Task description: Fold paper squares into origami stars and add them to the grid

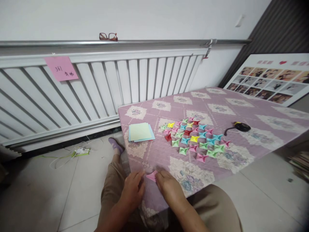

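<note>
A small pink folded paper piece (152, 176) lies at the near corner of the cloth-covered table (154, 154). My right hand (170, 187) has its fingers closed on the right end of this piece. Just left of its pointed end is my left hand (134, 188), fingers bent and smeared by motion; whether they touch the paper I cannot make out. Beyond my hands, several folded paper pieces (194, 139) in pink, green, blue, yellow and red stand in loose rows. Square paper sheets (140, 132), pale yellow over blue, are stacked to the left of these rows.
A black object with a short cord (242, 127) sits toward the table's right. Behind the table runs a white radiator (145, 79) with a pink note (61, 68); glasses (108, 36) rest on the pipe above. A power strip (81, 151) with cables lies on the floor at left.
</note>
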`<state>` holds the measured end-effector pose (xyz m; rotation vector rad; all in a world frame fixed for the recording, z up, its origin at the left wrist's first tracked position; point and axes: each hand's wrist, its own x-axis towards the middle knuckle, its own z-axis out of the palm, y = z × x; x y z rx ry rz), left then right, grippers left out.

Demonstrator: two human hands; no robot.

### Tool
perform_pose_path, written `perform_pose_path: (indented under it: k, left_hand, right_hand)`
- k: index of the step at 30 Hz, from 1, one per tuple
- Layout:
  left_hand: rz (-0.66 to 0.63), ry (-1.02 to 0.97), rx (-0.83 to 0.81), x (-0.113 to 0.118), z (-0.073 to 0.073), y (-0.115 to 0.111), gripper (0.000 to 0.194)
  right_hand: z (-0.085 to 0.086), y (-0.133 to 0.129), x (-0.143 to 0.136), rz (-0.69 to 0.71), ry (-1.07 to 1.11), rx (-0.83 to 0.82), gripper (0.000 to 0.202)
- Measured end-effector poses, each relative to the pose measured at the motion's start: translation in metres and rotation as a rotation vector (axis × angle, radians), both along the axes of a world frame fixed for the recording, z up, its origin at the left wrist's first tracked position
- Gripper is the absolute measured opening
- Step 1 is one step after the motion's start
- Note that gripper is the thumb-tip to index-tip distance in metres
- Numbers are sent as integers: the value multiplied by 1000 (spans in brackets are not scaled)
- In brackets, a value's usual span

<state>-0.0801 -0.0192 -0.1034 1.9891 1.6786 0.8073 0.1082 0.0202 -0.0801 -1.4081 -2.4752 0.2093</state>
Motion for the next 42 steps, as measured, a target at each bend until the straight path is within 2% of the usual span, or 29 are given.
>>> perform_pose_path:
  k: [3, 7, 10, 14, 22, 30, 37, 42]
  left_hand:
    - [22, -73, 31, 4, 6, -2, 47]
    - [-17, -136, 99, 13, 25, -4, 49]
    - [-98, -105, 143, 21, 40, -4, 47]
    - [-170, 16, 174, 30, 54, -2, 41]
    - [-293, 343, 99, 31, 58, 12, 15]
    - [-492, 487, 70, 30, 67, 20, 10]
    - [-570, 448, 109, 24, 70, 23, 8]
    - [-602, 379, 86, 20, 76, 22, 11]
  right_hand:
    - [2, 0, -3, -65, -3, 44, 17]
    - [16, -2, -4, -155, 111, 28, 19]
    - [26, -7, -4, -191, 280, -39, 18]
    - [30, -14, -4, -206, 368, -67, 17]
    - [34, -17, -2, -231, 389, -105, 17]
    - [42, -23, 3, -244, 444, -162, 18]
    - [45, -25, 8, -168, 485, -119, 8]
    - [55, -26, 9, 78, 394, -188, 17]
